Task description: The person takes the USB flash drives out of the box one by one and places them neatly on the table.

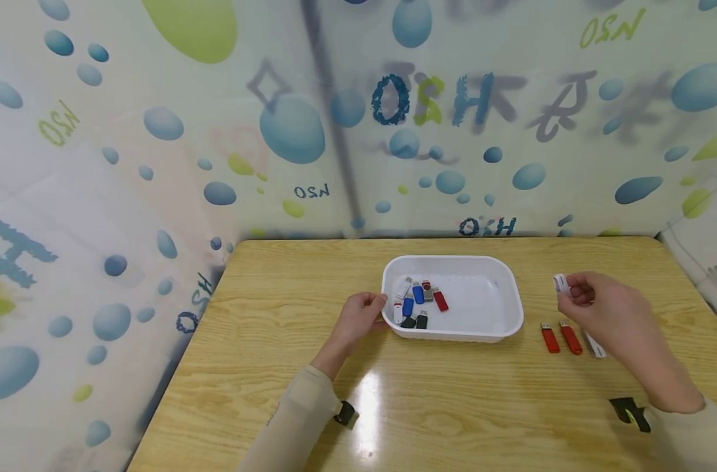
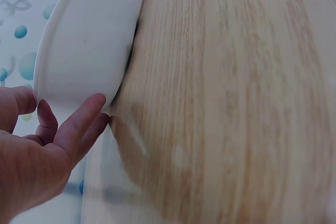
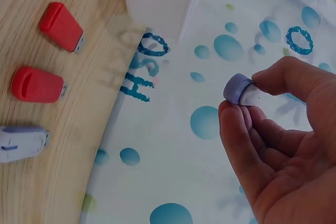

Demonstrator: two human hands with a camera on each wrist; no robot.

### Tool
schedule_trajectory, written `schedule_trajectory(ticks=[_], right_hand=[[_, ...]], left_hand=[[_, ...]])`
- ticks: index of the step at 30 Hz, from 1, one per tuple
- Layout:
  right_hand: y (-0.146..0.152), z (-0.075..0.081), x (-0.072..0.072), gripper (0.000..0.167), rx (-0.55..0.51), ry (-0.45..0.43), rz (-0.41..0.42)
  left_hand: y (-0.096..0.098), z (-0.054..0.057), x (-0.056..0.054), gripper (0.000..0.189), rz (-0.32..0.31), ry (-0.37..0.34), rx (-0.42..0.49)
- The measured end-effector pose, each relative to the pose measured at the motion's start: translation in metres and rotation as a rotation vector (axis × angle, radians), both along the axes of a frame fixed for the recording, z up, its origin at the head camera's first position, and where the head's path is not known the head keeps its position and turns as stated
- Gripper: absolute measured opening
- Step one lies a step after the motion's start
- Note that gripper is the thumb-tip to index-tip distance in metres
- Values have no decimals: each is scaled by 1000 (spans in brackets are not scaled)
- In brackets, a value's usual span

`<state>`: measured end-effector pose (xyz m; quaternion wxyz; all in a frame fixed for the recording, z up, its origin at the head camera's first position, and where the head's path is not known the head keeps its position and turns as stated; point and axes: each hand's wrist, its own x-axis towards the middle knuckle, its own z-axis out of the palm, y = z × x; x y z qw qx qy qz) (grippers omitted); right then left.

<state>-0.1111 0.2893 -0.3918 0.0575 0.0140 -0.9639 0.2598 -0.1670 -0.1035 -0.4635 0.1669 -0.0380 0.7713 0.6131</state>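
Observation:
My right hand [image 1: 614, 314] pinches a white-and-lilac USB flash drive [image 3: 240, 89] between thumb and fingers, raised over the table to the right of the tray. Below it lie two red flash drives [image 1: 550, 338] and a white one [image 1: 595, 345], partly hidden by the hand in the head view. My left hand [image 1: 358, 318] grips the left end of a white plastic tray [image 1: 470, 337], thumb at the rim and fingers against its lower side [image 2: 84, 40]. Inside, toward the left, are several flash drives in white, blue, red and black, among them a red one [image 1: 441, 300].
The wood-grain table [image 1: 264, 295] backs onto a curtain [image 1: 358, 190] printed with blue and green drops, which also hangs along the left. Dark pieces show by both cuffs, one a dark strap end [image 1: 345, 413] beside the left sleeve.

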Motion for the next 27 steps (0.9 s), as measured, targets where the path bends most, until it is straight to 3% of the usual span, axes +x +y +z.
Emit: schedule_trajectory(ticks=[27], right_hand=[[48,-9,11,37,111,-66,-194]], left_hand=[[2,0,0,35,16,5,27]])
